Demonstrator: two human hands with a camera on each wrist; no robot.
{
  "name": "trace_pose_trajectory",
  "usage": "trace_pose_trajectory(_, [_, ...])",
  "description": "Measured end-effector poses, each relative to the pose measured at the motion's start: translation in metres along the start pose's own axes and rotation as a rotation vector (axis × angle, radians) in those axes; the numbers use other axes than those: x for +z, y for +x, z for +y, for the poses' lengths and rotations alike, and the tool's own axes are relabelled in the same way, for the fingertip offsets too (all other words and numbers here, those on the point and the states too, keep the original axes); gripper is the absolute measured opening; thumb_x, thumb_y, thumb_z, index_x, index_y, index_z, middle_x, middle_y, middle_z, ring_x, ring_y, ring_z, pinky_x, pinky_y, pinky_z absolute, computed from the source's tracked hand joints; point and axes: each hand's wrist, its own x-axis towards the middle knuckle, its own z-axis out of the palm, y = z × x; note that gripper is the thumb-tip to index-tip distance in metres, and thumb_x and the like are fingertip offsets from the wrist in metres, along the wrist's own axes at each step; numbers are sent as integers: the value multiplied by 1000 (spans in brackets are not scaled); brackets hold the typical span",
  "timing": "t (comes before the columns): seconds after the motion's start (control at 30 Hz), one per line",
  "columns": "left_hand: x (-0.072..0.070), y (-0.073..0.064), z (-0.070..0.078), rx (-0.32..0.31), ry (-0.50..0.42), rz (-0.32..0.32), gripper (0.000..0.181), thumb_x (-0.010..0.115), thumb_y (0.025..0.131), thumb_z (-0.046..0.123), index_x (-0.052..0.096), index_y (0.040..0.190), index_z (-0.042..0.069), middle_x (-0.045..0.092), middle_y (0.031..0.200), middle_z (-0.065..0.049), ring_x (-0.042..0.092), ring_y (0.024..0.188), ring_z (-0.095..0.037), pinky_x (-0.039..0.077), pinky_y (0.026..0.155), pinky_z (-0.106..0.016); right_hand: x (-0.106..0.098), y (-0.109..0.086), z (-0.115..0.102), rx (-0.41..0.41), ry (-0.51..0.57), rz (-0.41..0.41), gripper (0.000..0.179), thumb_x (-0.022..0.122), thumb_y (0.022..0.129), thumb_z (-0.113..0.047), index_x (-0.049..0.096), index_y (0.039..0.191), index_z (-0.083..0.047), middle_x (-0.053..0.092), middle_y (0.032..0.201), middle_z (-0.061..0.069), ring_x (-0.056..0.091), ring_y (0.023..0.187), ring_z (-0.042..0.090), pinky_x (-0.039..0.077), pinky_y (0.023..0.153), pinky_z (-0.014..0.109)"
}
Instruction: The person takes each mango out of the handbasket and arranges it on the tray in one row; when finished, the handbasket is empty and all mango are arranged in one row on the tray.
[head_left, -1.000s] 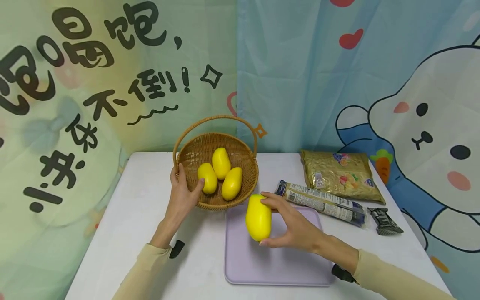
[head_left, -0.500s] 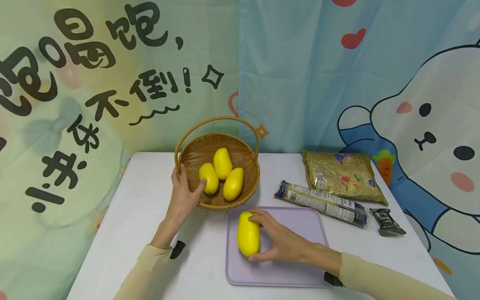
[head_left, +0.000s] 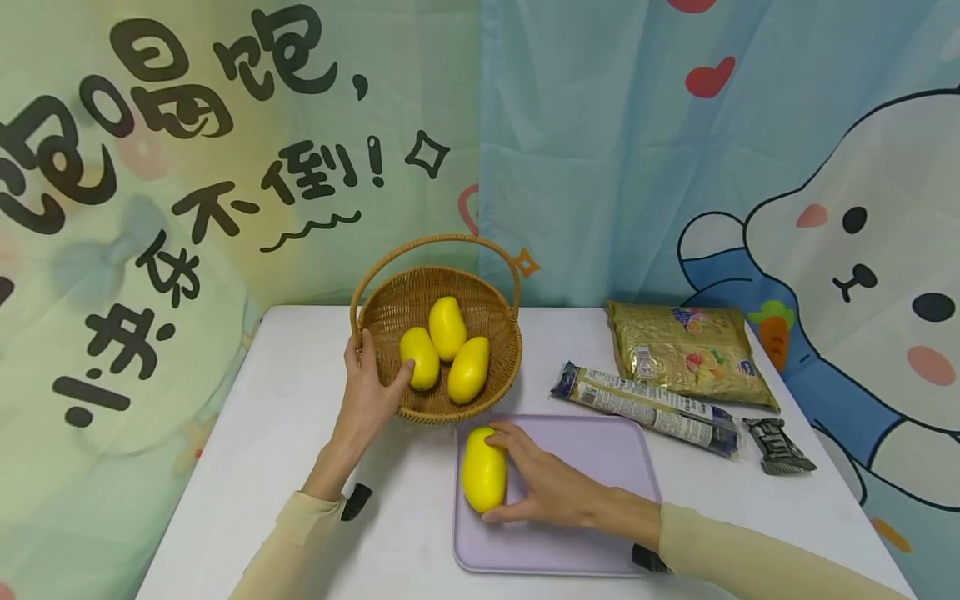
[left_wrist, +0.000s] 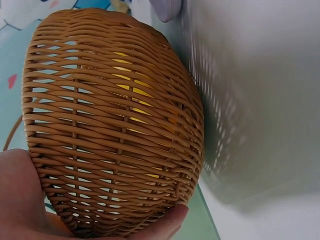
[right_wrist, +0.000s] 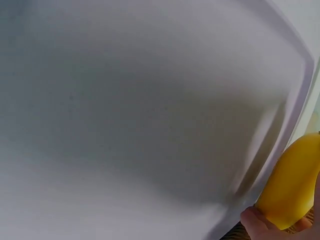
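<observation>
My left hand (head_left: 365,406) grips the left rim of a round wicker basket (head_left: 390,304), which tilts toward me. Inside lie three yellow mangoes (head_left: 447,328). In the left wrist view, the thumb and fingers are around the basket's woven side (left_wrist: 115,120), with yellow showing through the gaps. My right hand (head_left: 547,483) pinches another yellow mango (head_left: 483,471) between thumb and fingers over the left part of a lilac tray (head_left: 585,446). From the right wrist, that mango (right_wrist: 292,182) appears near the tray's edge; whether it touches the tray I cannot tell.
Right of the tray lie a long wrapped packet (head_left: 648,408) and a small dark wrapped snack (head_left: 778,446). Behind them is a gold bag with fruit pictures (head_left: 690,354). A printed curtain (head_left: 570,167) hangs along the back of the white table (head_left: 247,458).
My right hand has moved left and down with the mango, from near the basket's front right to over the tray's left side. The left hand keeps holding the basket in place.
</observation>
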Motion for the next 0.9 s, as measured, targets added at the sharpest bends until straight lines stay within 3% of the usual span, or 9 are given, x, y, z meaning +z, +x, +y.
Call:
trace_pose_trajectory(0.4, [1,-1,1,-6,7,-4,100,57,98,57,-1,164,9,-7,169,-17,32,148,-44,39,114,-56,11,1,5,-5,-13,-25,92,78,82,-59,33,149,-15,26,162,9,49,137,22,46,110,42])
trace_pose_trajectory(0.9, [-1,-1,1,15,1,3,99,57,98,56,0,163,8,-8,169,-16,24,152,-43,35,117,-57,10,1,9,-18,-51,-15,96,79,78,-61,35,147,-12,31,163,14,49,139,24,46,111,42])
